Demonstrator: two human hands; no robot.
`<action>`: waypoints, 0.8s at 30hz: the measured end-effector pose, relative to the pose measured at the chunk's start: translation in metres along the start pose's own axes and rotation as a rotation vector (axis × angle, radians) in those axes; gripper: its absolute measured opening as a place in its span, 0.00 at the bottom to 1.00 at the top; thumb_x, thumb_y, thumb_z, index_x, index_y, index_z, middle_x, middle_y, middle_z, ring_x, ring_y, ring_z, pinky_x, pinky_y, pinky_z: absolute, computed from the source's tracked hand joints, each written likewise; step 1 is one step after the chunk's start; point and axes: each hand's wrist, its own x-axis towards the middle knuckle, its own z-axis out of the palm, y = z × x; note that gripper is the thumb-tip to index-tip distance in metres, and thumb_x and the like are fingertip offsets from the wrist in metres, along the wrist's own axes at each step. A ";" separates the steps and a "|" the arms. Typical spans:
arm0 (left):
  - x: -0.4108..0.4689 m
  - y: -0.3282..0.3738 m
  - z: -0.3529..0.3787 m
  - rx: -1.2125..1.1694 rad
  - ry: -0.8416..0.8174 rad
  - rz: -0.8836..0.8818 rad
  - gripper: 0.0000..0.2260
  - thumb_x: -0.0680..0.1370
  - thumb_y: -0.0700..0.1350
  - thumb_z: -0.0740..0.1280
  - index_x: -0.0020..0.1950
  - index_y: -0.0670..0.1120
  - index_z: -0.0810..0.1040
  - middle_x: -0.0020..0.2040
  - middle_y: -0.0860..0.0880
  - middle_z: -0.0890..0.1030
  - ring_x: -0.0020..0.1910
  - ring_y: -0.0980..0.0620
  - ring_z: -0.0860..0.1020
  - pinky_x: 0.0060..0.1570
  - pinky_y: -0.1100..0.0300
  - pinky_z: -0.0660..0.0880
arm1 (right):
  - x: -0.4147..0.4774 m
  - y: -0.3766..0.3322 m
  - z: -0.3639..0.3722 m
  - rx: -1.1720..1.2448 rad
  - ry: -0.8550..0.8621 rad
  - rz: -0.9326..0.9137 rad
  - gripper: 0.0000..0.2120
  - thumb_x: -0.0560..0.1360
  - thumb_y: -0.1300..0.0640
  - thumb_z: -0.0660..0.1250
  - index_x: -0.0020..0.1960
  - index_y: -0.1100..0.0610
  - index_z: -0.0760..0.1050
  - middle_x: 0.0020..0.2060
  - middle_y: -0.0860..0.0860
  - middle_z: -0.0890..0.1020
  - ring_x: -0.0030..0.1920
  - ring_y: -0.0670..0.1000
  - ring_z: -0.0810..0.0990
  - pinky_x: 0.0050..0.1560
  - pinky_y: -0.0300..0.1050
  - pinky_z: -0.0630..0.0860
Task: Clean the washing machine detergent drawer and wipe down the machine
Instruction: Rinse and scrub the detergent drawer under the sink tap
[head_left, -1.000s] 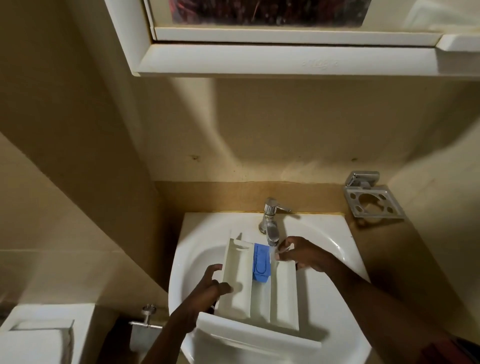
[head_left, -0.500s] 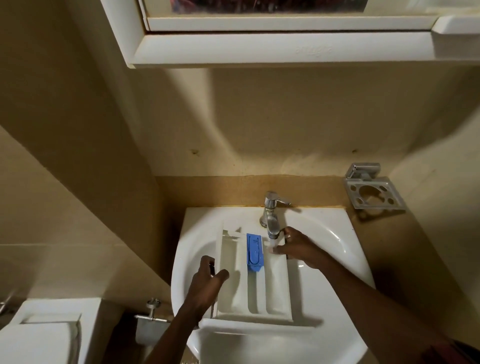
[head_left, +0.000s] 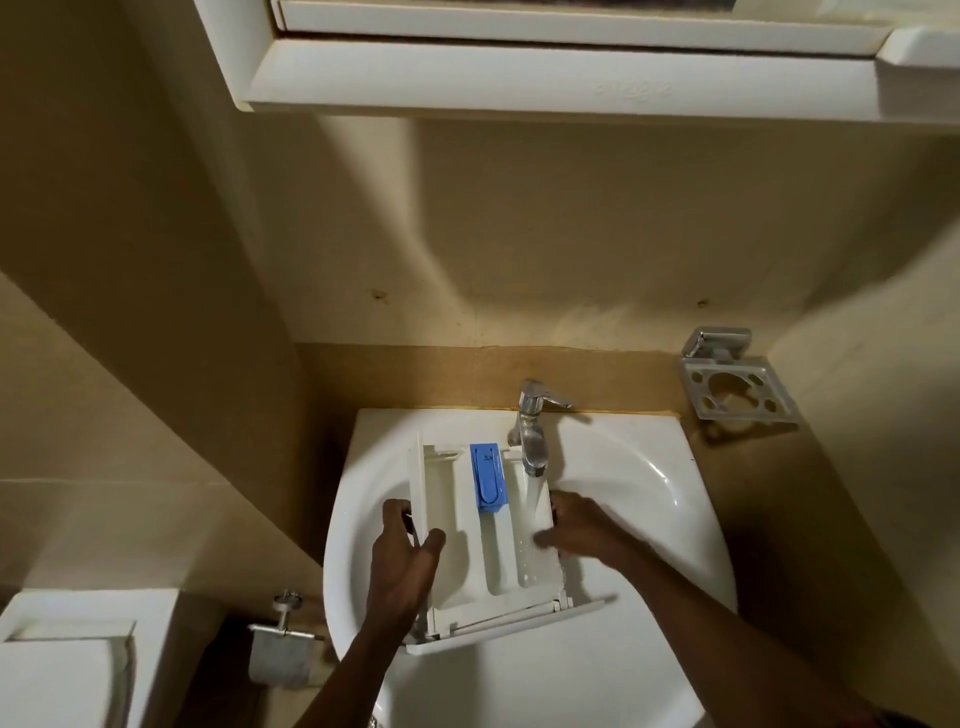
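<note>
Grips white plastic detergent drawer (head_left: 457, 504) by both side walls with left hand (head_left: 400, 564) and right hand (head_left: 584, 530), beneath running chrome tap (head_left: 532, 434).

Detergent drawer (head_left: 488, 525) in both hands, under running tap (head_left: 531, 431)

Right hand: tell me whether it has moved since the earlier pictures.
Yes. The right hand has drawn back from the tap toward the person, onto the right side of the drawer.
</note>
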 end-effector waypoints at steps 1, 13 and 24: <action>0.000 0.000 0.000 0.000 0.005 0.009 0.13 0.76 0.38 0.68 0.59 0.45 0.68 0.45 0.47 0.79 0.43 0.49 0.78 0.43 0.51 0.77 | -0.005 0.008 0.008 0.062 -0.109 0.031 0.17 0.69 0.58 0.73 0.57 0.58 0.76 0.47 0.54 0.83 0.42 0.51 0.81 0.41 0.43 0.78; 0.012 0.006 -0.012 0.127 -0.043 0.078 0.14 0.76 0.39 0.69 0.57 0.47 0.69 0.45 0.52 0.80 0.43 0.53 0.79 0.40 0.57 0.76 | 0.017 -0.022 -0.005 0.356 0.420 0.048 0.05 0.73 0.56 0.68 0.42 0.58 0.77 0.37 0.56 0.82 0.36 0.55 0.81 0.40 0.52 0.82; 0.014 0.003 -0.012 0.118 -0.087 0.051 0.12 0.77 0.41 0.68 0.57 0.48 0.69 0.47 0.50 0.80 0.46 0.49 0.81 0.45 0.50 0.81 | 0.017 -0.011 0.008 0.213 0.425 -0.018 0.08 0.67 0.59 0.73 0.44 0.59 0.77 0.37 0.51 0.80 0.40 0.54 0.79 0.34 0.40 0.72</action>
